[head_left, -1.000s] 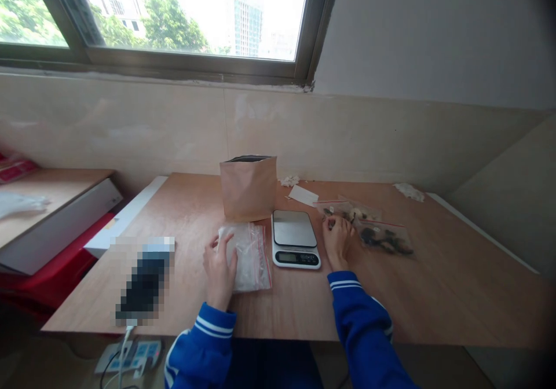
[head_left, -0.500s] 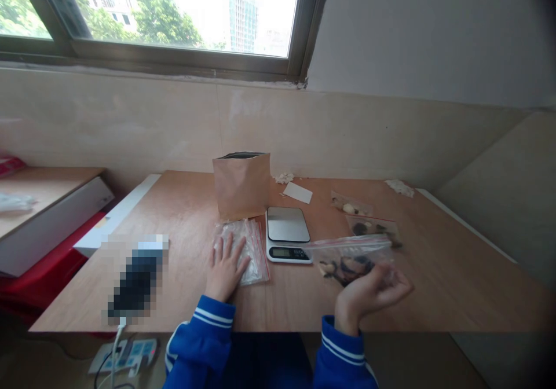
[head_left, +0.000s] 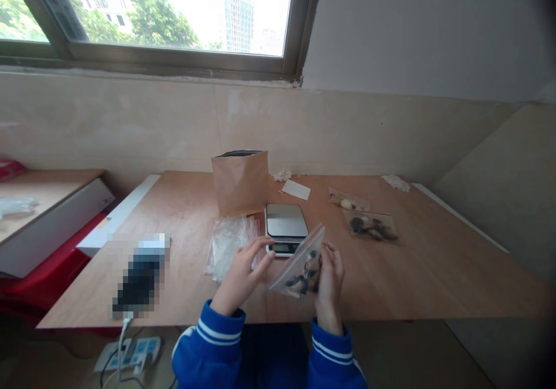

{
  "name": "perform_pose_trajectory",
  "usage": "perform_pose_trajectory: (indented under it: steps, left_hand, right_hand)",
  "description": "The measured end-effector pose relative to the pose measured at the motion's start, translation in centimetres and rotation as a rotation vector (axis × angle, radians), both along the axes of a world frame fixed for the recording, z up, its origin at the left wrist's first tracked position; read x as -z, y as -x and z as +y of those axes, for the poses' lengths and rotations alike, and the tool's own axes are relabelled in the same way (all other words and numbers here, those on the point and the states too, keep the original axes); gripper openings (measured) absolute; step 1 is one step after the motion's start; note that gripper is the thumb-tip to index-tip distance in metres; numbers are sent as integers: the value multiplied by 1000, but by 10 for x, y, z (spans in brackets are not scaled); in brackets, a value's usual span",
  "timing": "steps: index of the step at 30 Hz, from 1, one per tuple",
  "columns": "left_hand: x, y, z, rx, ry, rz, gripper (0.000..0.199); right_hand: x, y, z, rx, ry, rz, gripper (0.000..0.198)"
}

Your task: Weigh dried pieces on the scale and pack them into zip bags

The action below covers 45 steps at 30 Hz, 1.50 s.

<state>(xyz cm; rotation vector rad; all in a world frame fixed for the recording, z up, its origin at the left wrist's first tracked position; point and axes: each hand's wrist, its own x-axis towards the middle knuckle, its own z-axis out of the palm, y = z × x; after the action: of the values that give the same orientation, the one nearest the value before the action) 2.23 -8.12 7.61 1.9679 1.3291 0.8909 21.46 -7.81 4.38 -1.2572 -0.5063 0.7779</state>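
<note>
- Zip bag (head_left: 299, 266) with dark pieces inside, held up off the table (head_left: 434, 273) in front of the scale (head_left: 285, 228), tilted, red seal edge running up and to the right.
- Long axis slanting from lower left to upper right; seal end highest, near the scale's display.
- Right hand (head_left: 329, 279) behind and under the bag's right side, fingers curled around it, gripping the bag itself.
- Left hand (head_left: 243, 273) just left of the bag, fingers stretched toward its upper edge, fingertips touching or nearly touching the seal; cannot tell whether pinching yet.
- Of the two, right hand carrying the bag, left hand reaching in from the left side.
- Stack of empty clear bags (head_left: 228, 244) lying flat just left of the scale, beyond the left hand.
- Brown paper pouch (head_left: 240, 180) standing upright and open behind the stack and scale.
- Two more filled bags (head_left: 369, 226) lying flat to the right of the scale, well apart from both hands.
- White card (head_left: 296, 189) and scraps of tissue near the wall.
- Blurred dark device (head_left: 138, 276) at the table's left, cable dropping to a power strip (head_left: 130, 353) below.
</note>
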Motion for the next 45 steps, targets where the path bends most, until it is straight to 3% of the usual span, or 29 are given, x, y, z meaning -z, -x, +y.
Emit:
perform_pose_trajectory:
  steps: [2, 5, 9, 14, 17, 22, 31, 38, 45]
  left_hand:
    - [-9, -15, -9, 136, 132, -111, 29]
    - [-11, -24, -14, 174, 210, -203, 25]
    - [-8, -27, -15, 43, 169, -403, 24]
    - [-16, -30, -16, -199, 77, -530, 25]
    - [-22, -26, -18, -222, 94, -609, 30]
    - [-24, -19, -19, -213, 154, -650, 39]
    - [-20, -19, -16, -125, 90, -558, 30]
    - [-19, -23, -22, -117, -17, -434, 29]
    - [-15, -35, -26, -135, -57, -389, 29]
  right_hand:
    - [5, 10, 2, -112, 3, -80, 36]
    - [11, 28, 5, -153, -29, -215, 40]
    - [-1, 47, -3, -91, -118, -451, 40]
    - [-34, 67, -26, -504, -250, -506, 22]
    - [-41, 78, -34, -600, -292, -480, 23]
    - [-35, 82, -32, -605, -272, -440, 22]
    - [-41, 79, -30, -590, -205, -252, 22]
    - [-40, 64, -29, -365, -223, -572, 20]
    - [-43, 59, -30, -249, -201, -670, 21]
